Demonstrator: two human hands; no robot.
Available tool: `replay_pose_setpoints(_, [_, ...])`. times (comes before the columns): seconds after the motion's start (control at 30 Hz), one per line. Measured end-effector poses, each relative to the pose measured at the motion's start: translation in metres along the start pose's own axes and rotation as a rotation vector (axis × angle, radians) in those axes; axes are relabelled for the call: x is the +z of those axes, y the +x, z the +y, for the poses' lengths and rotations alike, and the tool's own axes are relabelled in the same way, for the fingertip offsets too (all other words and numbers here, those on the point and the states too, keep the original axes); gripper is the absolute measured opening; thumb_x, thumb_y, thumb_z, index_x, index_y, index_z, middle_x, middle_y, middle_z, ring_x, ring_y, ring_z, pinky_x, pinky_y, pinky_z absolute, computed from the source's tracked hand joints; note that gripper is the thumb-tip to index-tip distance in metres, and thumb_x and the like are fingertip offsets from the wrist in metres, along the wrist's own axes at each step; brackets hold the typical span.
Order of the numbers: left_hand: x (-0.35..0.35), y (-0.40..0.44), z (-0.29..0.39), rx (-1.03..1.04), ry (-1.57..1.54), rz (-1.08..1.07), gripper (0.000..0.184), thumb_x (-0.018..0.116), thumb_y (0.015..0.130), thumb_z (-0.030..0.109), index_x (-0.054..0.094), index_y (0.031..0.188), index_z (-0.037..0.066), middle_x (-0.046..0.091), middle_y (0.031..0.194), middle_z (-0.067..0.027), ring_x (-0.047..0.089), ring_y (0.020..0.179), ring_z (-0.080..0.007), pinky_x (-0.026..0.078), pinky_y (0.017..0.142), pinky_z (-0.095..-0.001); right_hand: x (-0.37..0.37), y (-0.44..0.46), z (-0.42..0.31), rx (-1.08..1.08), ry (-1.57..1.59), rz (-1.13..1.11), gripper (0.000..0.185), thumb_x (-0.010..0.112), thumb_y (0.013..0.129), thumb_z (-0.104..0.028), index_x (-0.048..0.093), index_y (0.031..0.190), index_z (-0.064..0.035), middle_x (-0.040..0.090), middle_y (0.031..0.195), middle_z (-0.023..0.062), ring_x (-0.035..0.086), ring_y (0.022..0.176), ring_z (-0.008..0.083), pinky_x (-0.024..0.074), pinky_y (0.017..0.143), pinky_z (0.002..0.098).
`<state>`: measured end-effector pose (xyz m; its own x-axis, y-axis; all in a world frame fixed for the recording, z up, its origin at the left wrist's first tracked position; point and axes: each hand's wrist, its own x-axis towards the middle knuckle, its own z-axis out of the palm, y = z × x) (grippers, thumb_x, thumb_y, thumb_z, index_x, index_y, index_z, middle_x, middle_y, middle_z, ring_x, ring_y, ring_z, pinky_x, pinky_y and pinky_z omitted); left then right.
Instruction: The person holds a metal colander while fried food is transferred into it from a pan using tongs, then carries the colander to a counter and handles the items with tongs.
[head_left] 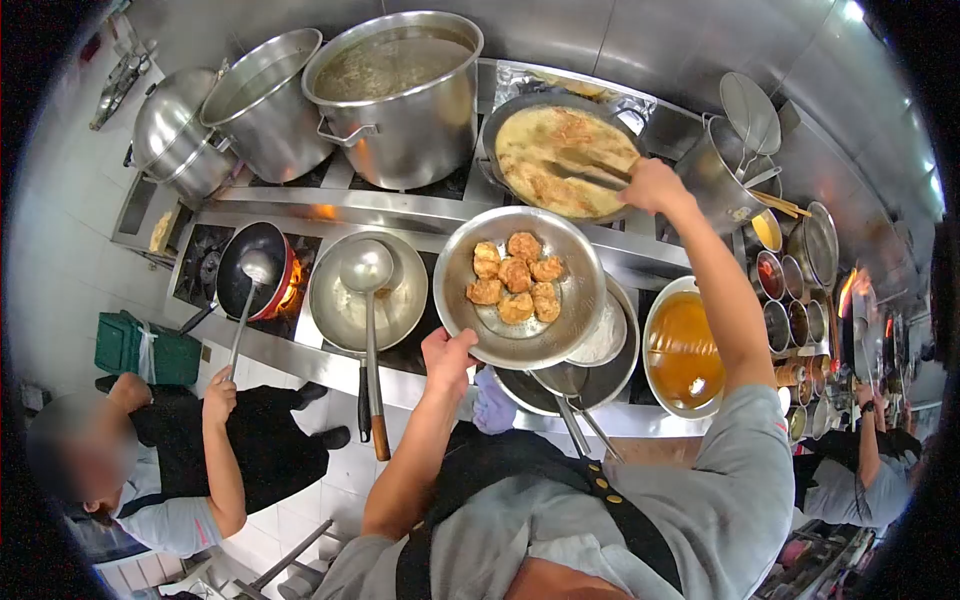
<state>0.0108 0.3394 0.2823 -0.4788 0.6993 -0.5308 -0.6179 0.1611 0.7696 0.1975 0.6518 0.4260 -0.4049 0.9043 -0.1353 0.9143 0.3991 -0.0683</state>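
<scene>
The left hand (450, 358) is clamped on the rim of a stainless-steel bowl (582, 300) of browned fried pieces (515, 274), above the stove (300, 212); the right hand (657, 187), well apart, grips tongs (592, 172) over a wok (491, 150) of foaming oil (550, 126) at the stove's rear edge. A stockpot (405, 145) stands left of the wok. Along the front edge, a ladle (368, 266) rests in a pan (325, 305), and a basin (692, 413) of amber liquid (685, 350) stands at right.

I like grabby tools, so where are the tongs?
In the head view, the tongs are above and right of centre, held in the person's right hand over the wok, just beyond the steel bowl.
</scene>
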Motion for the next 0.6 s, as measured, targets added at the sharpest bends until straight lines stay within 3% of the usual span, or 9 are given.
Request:
replay_pose_setpoints(0.03, [0.001, -0.001, -0.001, 0.003, -0.015, 0.009, 0.024, 0.056, 0.073, -0.001, 0.056, 0.095, -0.009, 0.063, 0.088, -0.0147, 0.065, 0.072, -0.0251, 0.056, 0.059, -0.0377, 0.011, -0.005, -0.003, -0.048, -0.058, 0.056, 0.039, 0.069, 0.069, -0.031, 0.066, 0.084, 0.0049, 0.065, 0.084, 0.0216, 0.065, 0.081, 0.0319, 0.0526, 0.072, 0.0389])
replay_pose_setpoints(0.1, [0.003, -0.002, -0.002, 0.004, -0.01, 0.012, 0.024, 0.056, 0.073, -0.001, 0.056, 0.095, -0.009, 0.063, 0.088, -0.0147, 0.065, 0.072, -0.0246, 0.055, 0.058, -0.0376, 0.025, -0.01, -0.021, -0.137, -0.104, -0.073, 0.033, 0.059, 0.069, -0.022, 0.066, 0.091, 0.0013, 0.065, 0.089, 0.022, 0.065, 0.085, 0.0332, 0.0518, 0.077, 0.0402])
replay_pose_setpoints(0.23, [0.006, -0.006, -0.004, -0.005, -0.009, 0.002, 0.024, 0.056, 0.073, -0.002, 0.056, 0.097, -0.009, 0.063, 0.089, -0.0144, 0.065, 0.072, -0.0236, 0.055, 0.056, -0.0362, 0.053, -0.008, -0.036, -0.121, -0.178, 0.057, 0.026, 0.055, 0.074, -0.013, 0.067, 0.093, -0.0011, 0.065, 0.097, 0.0208, 0.063, 0.094, 0.0327, 0.0508, 0.081, 0.0408])
replay_pose_setpoints(0.27, [0.005, -0.008, -0.004, -0.015, -0.013, 0.0, 0.025, 0.055, 0.073, -0.002, 0.056, 0.097, -0.008, 0.063, 0.089, -0.0144, 0.065, 0.072, -0.0233, 0.055, 0.056, -0.0356, 0.051, -0.005, -0.032, -0.091, -0.208, -0.029, 0.025, 0.054, 0.076, -0.012, 0.067, 0.095, -0.0021, 0.064, 0.1, 0.0199, 0.062, 0.097, 0.0325, 0.0498, 0.083, 0.041])
replay_pose_setpoints(0.37, [0.002, -0.012, -0.007, -0.002, -0.024, -0.004, 0.026, 0.056, 0.073, -0.002, 0.056, 0.098, -0.008, 0.062, 0.09, -0.0139, 0.064, 0.074, -0.023, 0.055, 0.057, -0.035, 0.054, 0.005, -0.01, -0.008, -0.192, 0.016, 0.026, 0.054, 0.077, -0.014, 0.066, 0.096, -0.0019, 0.065, 0.1, 0.0189, 0.063, 0.096, 0.032, 0.0501, 0.082, 0.0407])
replay_pose_setpoints(0.47, [-0.002, -0.012, -0.009, -0.011, 0.023, -0.035, 0.032, 0.054, 0.074, -0.002, 0.052, 0.104, -0.01, 0.061, 0.096, -0.0168, 0.065, 0.08, -0.0276, 0.057, 0.068, -0.0408, 0.033, 0.001, 0.004, 0.004, -0.243, -0.004, 0.027, 0.054, 0.077, -0.015, 0.065, 0.097, -0.0016, 0.064, 0.101, 0.0189, 0.063, 0.095, 0.0325, 0.0512, 0.08, 0.0398])
replay_pose_setpoints(0.6, [-0.007, -0.011, -0.013, -0.018, -0.003, -0.017, 0.03, 0.054, 0.074, -0.002, 0.053, 0.103, -0.01, 0.062, 0.097, -0.0172, 0.064, 0.081, -0.0284, 0.057, 0.069, -0.0414, -0.002, -0.004, 0.017, 0.037, -0.278, 0.04, 0.033, 0.057, 0.073, -0.017, 0.063, 0.099, 0.0006, 0.063, 0.101, 0.0211, 0.063, 0.095, 0.0309, 0.0518, 0.079, 0.0393])
